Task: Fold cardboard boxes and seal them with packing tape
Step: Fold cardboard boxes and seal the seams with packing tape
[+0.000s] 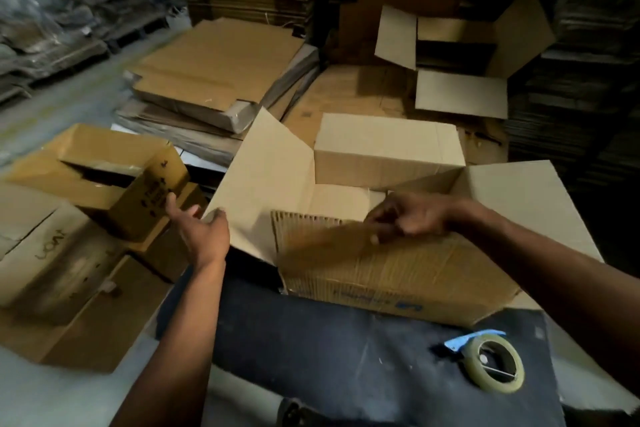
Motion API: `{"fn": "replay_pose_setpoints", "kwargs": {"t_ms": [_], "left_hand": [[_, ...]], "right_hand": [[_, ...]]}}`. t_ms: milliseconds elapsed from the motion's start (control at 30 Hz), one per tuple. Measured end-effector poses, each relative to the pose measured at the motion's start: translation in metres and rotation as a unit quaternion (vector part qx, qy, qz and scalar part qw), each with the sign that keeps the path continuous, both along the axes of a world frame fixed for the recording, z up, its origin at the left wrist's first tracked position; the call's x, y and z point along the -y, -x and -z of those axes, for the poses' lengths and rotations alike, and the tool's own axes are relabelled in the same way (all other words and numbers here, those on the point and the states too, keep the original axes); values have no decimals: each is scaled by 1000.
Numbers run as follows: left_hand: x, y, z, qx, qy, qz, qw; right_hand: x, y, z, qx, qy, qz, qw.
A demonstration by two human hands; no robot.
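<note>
The box [398, 263] under the right grip [403, 220] is tan cardboard, ribbed with fine lines on its near flap, with faint blue print along the lower edge. Below that grip, the counter [329, 357] is black with pale scuffs, and the tape roll [495, 366] is yellowish-clear with a blue tab. Left of the left grip [204, 229], a darker brown carton [114, 180] bears black print.

Matt, ribbed corrugated cardboard on the box [398, 274]. Glossy clear plastic tape roll [493, 362] at five o'clock, sitting on a rough, scuffed dark mat [329, 357].
</note>
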State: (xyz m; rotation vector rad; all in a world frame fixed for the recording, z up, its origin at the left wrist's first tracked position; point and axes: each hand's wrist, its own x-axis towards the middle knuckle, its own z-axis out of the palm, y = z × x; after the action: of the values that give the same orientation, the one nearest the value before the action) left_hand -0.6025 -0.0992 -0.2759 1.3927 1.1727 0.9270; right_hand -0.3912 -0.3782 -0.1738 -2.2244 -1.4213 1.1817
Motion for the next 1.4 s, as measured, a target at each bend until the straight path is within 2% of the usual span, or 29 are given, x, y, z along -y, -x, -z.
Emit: {"fn": "replay_pose_setpoints", "kwargs": {"t_ms": [67,100,167,233,267,333,400,500,600,767,833,900,967,1067,1200,1300,1400], "left_hand": [[-4,-4,-9,-89,-70,-4,994],[-2,-7,-15,-156,-119,1,981],[3,-17,-25,-249,-233,13,940],[3,-36,-33,-262,-302,47,915],[3,-48,-35,-247,-308,79,915],[3,-80,-35,-203,-281,163,924],[2,-119,-31,-181,-226,238,927],[-8,-183,-17,-197,-158,327,911],[-35,-253,0,-202,-114,361,903],[-76,-354,27,-231,-88,399,883],[-80,-381,31,-246,-16,425,871],[-82,-398,34,-234,87,404,880],[-85,-404,44,-198,128,349,907],[-82,-393,40,-96,126,277,948],[-63,-360,9,2,89,261,961],[-47,-318,-14,17,85,258,962],[-24,-273,-20,-23,28,227,973]], "right_hand": [[-13,-29,10,130,-8,80,988],[-19,-38,20,181,-7,119,976],[-26,-44,48,225,-9,182,957],[-27,-38,71,233,-17,239,943],[-24,-34,81,264,-21,253,930],[-17,-24,99,362,-35,261,894],[-14,-16,117,393,-55,268,878],[-16,-6,140,343,-86,288,890],[-25,-3,155,317,-87,332,884],[-39,8,181,312,-71,415,851],[-43,10,187,303,-65,437,844],[-45,13,191,297,-67,452,838],[-45,15,196,307,-68,463,828],[-46,15,199,317,-84,470,819],[-46,17,200,323,-80,475,815],[-45,21,199,322,-85,475,814],[-42,24,196,312,-101,473,818]]}}
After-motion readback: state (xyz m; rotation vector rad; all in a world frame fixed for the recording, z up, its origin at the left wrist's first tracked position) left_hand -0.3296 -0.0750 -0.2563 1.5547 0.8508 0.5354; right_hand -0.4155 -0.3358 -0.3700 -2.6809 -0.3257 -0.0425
